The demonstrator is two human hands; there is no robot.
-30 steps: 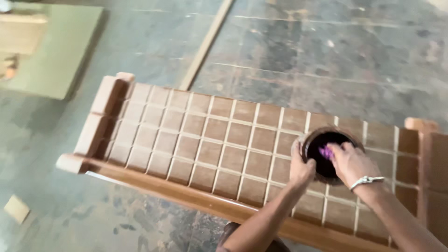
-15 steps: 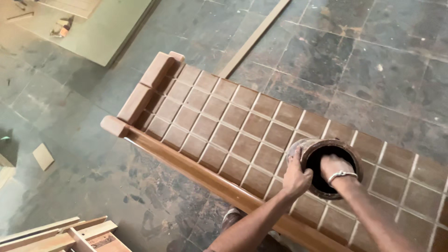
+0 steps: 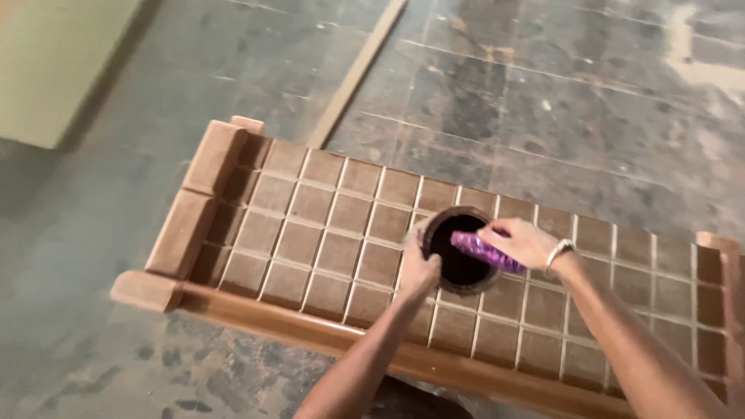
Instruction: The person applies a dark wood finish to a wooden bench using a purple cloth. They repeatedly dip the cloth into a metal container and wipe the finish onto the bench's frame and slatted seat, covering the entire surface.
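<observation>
While the left hand (image 3: 419, 268) grips the left rim of a round dark tin (image 3: 459, 250), the right hand (image 3: 521, 242) is closed around a purple brush handle (image 3: 485, 252) that reaches over the tin's dark opening. The tin stands on a brown wooden panel (image 3: 326, 240) made of small square fields — right of its middle. A bracelet (image 3: 556, 254) circles the right wrist. Far off, a thin wooden strip (image 3: 357, 71) lies on the grey stone floor (image 3: 559, 101), and a pale green board (image 3: 54, 62) sits at far left.

Round can (image 3: 459, 250) on gridded wooden panel (image 3: 310, 233), left hand (image 3: 419, 268) at its left rim, right hand (image 3: 521, 242) over its mouth, plank (image 3: 355, 74) on floor behind.
</observation>
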